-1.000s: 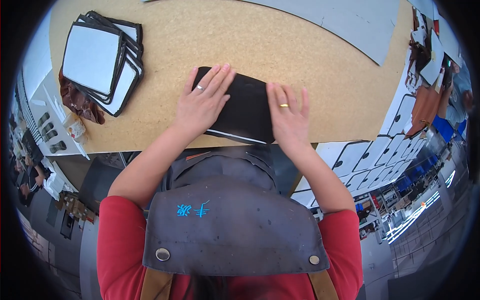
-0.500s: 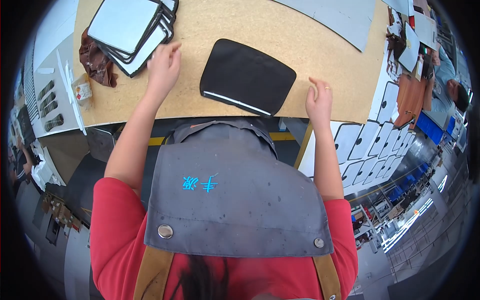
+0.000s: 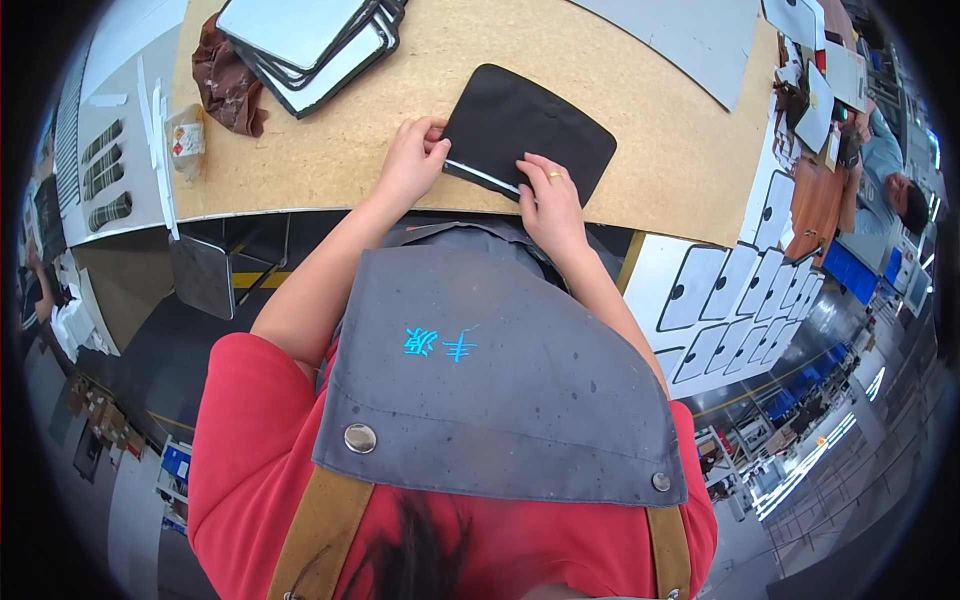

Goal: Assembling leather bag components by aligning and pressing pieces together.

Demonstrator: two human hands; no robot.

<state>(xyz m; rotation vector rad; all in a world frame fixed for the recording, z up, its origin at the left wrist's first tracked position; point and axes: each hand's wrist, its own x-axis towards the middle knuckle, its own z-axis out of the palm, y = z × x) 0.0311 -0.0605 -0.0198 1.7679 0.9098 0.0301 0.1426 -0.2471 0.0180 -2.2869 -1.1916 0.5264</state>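
A flat black panel (image 3: 530, 120) with rounded far corners lies tilted on the board-topped table before me. Along its near edge runs a narrow white strip (image 3: 480, 177). My left hand (image 3: 412, 160) is at the panel's near left corner, thumb and fingers closed on the edge beside the strip's end. Farther right, my right hand (image 3: 553, 203) has bent fingers over the near edge and the thumb lower down, covering the strip's right part. A ring shows on one right finger. What lies beneath the right fingertips is hidden.
White panels with black borders (image 3: 295, 30) are stacked at the far left, beside a crumpled brown cloth (image 3: 226, 80) and a small plastic container (image 3: 186, 142). A grey sheet (image 3: 680, 40) lies far right. More bordered panels (image 3: 690, 285) cover a white table to the right; a person (image 3: 885, 190) works beyond.
Both hands have come inward to the black panel: the left from beside the stack, the right from the panel's right. The whole view has shifted slightly.
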